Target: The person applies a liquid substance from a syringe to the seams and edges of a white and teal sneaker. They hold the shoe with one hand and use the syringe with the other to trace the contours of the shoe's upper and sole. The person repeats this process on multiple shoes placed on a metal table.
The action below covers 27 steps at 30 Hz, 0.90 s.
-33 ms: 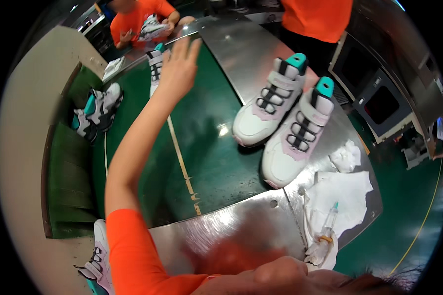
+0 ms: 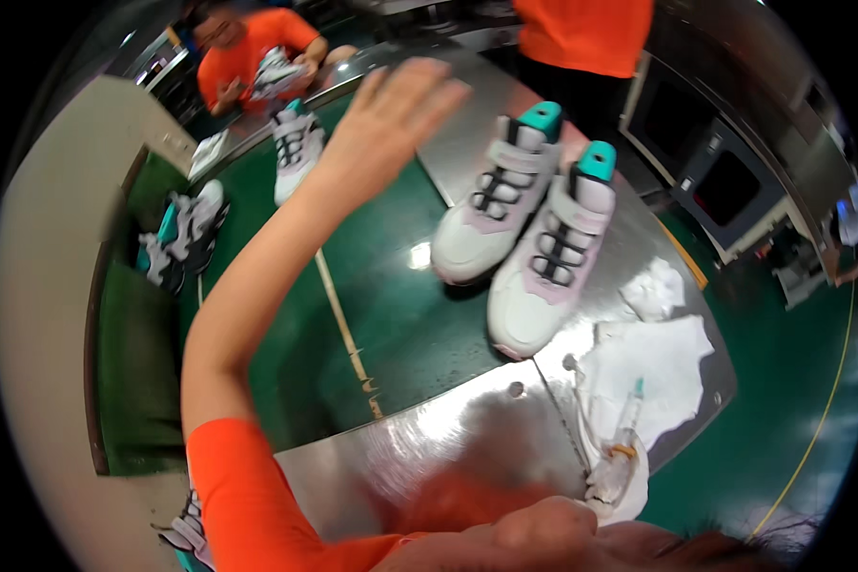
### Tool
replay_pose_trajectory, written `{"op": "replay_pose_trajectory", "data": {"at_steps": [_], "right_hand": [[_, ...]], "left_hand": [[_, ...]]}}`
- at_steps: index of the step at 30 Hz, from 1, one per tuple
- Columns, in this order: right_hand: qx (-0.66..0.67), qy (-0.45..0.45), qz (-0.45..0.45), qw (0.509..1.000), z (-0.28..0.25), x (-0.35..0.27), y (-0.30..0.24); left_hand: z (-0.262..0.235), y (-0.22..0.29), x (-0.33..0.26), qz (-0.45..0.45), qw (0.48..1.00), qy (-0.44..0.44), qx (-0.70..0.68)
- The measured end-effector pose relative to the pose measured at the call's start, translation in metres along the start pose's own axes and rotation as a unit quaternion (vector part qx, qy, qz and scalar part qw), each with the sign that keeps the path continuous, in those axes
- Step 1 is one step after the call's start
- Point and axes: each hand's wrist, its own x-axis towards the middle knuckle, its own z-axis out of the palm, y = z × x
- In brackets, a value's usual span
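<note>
Shoe pair (image 2: 549, 250) right of left hand (image 2: 388, 126), apart; single shoe (image 2: 296, 157) leftward.

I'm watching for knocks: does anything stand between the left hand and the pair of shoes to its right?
Nothing visible stands between the left hand and the pair of shoes; only green and metal tabletop shows there. A single shoe stands on the other side.

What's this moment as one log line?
Left hand: open, nothing visibly held | right hand: out of view | white shoe: left of left hand | shoe pair: right of left hand
</note>
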Motion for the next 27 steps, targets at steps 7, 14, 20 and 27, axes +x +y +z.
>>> {"op": "replay_pose_trajectory", "data": {"at_steps": [7,14,20,27], "right_hand": [[-0.133,-0.072,-0.218,0.964,-0.001,0.001,-0.012],[-0.152,-0.022,-0.362,0.919,-0.008,0.012,-0.014],[-0.1,-0.122,-0.247,0.956,0.011,-0.003,-0.022],[-0.014,-0.168,-0.236,0.957,-0.011,0.022,-0.007]], "left_hand": [[0.004,0.067,0.077,0.403,0.902,-0.013,0.151],[-0.079,0.049,0.022,0.287,0.93,-0.005,0.227],[-0.228,0.046,-0.164,0.05,0.988,-0.111,0.094],[-0.357,0.172,-0.25,-0.04,0.992,-0.113,-0.043]]}}
